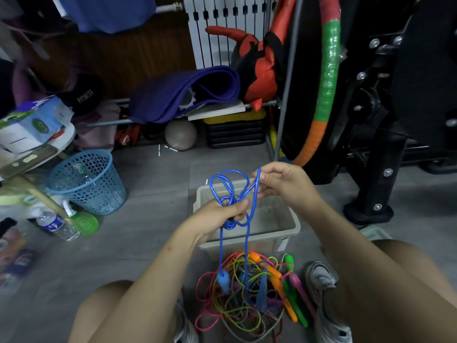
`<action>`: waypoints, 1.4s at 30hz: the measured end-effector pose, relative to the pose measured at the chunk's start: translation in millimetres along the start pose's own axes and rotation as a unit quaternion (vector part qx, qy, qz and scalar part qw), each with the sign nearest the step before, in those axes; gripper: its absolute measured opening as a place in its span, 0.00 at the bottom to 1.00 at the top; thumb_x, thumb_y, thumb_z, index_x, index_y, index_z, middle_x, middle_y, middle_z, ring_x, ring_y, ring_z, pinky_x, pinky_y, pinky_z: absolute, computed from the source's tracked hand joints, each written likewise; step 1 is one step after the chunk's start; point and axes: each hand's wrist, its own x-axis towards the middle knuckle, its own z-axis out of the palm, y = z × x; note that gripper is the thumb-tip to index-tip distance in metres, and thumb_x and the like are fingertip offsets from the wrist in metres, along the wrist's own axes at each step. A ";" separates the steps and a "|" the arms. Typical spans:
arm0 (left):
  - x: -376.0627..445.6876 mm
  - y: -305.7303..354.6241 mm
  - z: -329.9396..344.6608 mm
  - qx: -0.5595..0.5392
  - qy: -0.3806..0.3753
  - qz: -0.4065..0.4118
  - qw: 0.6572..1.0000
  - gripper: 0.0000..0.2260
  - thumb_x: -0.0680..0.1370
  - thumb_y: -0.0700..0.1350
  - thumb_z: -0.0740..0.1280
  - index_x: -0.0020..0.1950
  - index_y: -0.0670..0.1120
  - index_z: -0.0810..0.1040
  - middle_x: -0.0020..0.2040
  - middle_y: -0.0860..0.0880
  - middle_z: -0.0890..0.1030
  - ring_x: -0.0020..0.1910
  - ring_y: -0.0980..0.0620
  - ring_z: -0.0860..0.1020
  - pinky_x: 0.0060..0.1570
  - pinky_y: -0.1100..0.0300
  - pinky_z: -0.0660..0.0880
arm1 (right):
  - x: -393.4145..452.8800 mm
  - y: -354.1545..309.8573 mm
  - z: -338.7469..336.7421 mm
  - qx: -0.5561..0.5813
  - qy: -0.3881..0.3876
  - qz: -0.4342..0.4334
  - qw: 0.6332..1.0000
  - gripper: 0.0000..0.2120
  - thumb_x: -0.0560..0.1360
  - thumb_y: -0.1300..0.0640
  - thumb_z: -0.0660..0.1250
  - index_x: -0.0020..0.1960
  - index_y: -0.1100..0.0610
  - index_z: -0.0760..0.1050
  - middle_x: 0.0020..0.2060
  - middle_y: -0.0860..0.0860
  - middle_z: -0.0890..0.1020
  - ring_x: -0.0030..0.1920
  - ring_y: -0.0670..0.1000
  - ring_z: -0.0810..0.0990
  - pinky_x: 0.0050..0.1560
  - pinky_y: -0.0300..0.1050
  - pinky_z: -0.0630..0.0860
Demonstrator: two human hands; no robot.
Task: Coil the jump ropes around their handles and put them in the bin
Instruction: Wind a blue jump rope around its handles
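Across the lower centre of the frame, on grey floor tiles [148, 214]: one tangled heap of thin plastic jump ropes [243, 298] in pink, yellow, green, orange and grey, with moulded handles, lying between the person's shoes. Just above it, one rectangular grey plastic bin [284, 231], open-topped. At left, one round blue perforated plastic wastebasket [86, 181], well apart from the bin. At centre, over the bin, one glossy blue plastic jump rope [228, 186], looped several times. The left hand [217, 216] grips the gathered loops with curled fingers. The right hand [282, 181] pinches one strand, raised higher. Two strands hang down to blue moulded handles [223, 280] at the heap.
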 end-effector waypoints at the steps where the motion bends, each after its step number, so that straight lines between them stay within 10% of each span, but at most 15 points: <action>1: -0.3 0.7 -3.4 0.000 0.016 -0.002 1.000 0.13 0.73 0.52 0.70 0.31 0.50 0.73 0.25 0.57 0.70 0.26 0.61 0.65 0.32 0.65 0.61 | 0.3 1.0 -3.1 -0.001 0.002 0.003 1.000 0.05 0.76 0.69 0.62 0.45 0.65 0.77 0.33 0.58 0.80 0.30 0.47 0.81 0.34 0.39 0.79; 6: 0.7 4.4 -10.6 -0.212 0.059 0.000 0.975 0.09 0.68 0.50 0.67 0.38 0.48 0.69 0.26 0.55 0.69 0.25 0.60 0.63 0.29 0.67 0.60 | -8.0 15.8 -4.4 -0.049 -0.112 0.201 0.972 0.12 0.81 0.60 0.56 0.61 0.56 0.74 0.55 0.59 0.80 0.50 0.54 0.82 0.57 0.47 0.75; 10: 2.4 6.6 -10.4 -0.310 0.116 0.011 0.944 0.09 0.76 0.49 0.63 0.39 0.46 0.71 0.26 0.53 0.72 0.21 0.59 0.62 0.24 0.68 0.63 | -17.8 29.5 10.4 -0.044 -0.213 0.285 0.934 0.19 0.82 0.45 0.46 0.57 0.48 0.75 0.51 0.50 0.82 0.54 0.51 0.79 0.58 0.49 0.67; 17: 5.6 1.2 -17.0 -0.306 0.230 -0.031 0.923 0.18 0.69 0.61 0.67 0.32 0.48 0.71 0.29 0.53 0.67 0.19 0.58 0.61 0.34 0.60 0.63 | -13.5 18.0 -6.6 -0.227 -0.205 0.246 0.920 0.09 0.79 0.52 0.61 0.42 0.51 0.75 0.43 0.51 0.81 0.47 0.47 0.77 0.53 0.47 0.75; 21: 4.5 7.0 -19.0 -0.372 0.235 -0.025 0.898 0.12 0.78 0.49 0.66 0.36 0.49 0.70 0.29 0.54 0.69 0.19 0.59 0.60 0.30 0.64 0.60 | -12.6 19.9 -6.0 -0.347 -0.239 0.244 0.873 0.08 0.78 0.58 0.62 0.41 0.50 0.71 0.39 0.47 0.76 0.45 0.48 0.75 0.39 0.39 0.74; 27: 4.0 6.6 -29.2 -0.199 0.306 -0.036 0.930 0.12 0.78 0.47 0.66 0.36 0.45 0.72 0.33 0.49 0.71 0.25 0.55 0.66 0.30 0.65 0.66 | 1.4 27.2 -15.2 -0.290 -0.044 0.091 0.952 0.12 0.76 0.60 0.66 0.35 0.51 0.72 0.30 0.50 0.77 0.30 0.51 0.77 0.38 0.47 0.76; 30: 0.3 9.5 -33.7 -0.125 0.326 -0.039 0.936 0.14 0.78 0.51 0.65 0.37 0.44 0.73 0.29 0.50 0.71 0.27 0.54 0.68 0.24 0.72 0.67 | -0.8 21.5 -20.2 -0.282 -0.083 0.072 0.953 0.12 0.75 0.59 0.68 0.33 0.52 0.75 0.26 0.44 0.79 0.28 0.44 0.75 0.37 0.38 0.74; 35: -1.6 11.7 -36.9 -0.112 0.325 -0.037 0.938 0.15 0.78 0.53 0.64 0.36 0.45 0.73 0.30 0.51 0.72 0.27 0.55 0.67 0.31 0.66 0.66 | -9.0 10.9 -13.9 -0.217 -0.159 0.110 0.957 0.10 0.79 0.60 0.62 0.39 0.55 0.72 0.35 0.49 0.79 0.38 0.45 0.77 0.43 0.39 0.72; 42: 0.0 7.3 -19.6 -0.412 0.125 -0.010 0.902 0.16 0.81 0.54 0.56 0.36 0.48 0.68 0.31 0.55 0.73 0.20 0.60 0.60 0.31 0.63 0.60 | -9.3 24.6 -3.9 -0.195 -0.128 0.149 0.961 0.06 0.77 0.59 0.65 0.48 0.62 0.77 0.37 0.47 0.82 0.33 0.42 0.79 0.30 0.34 0.70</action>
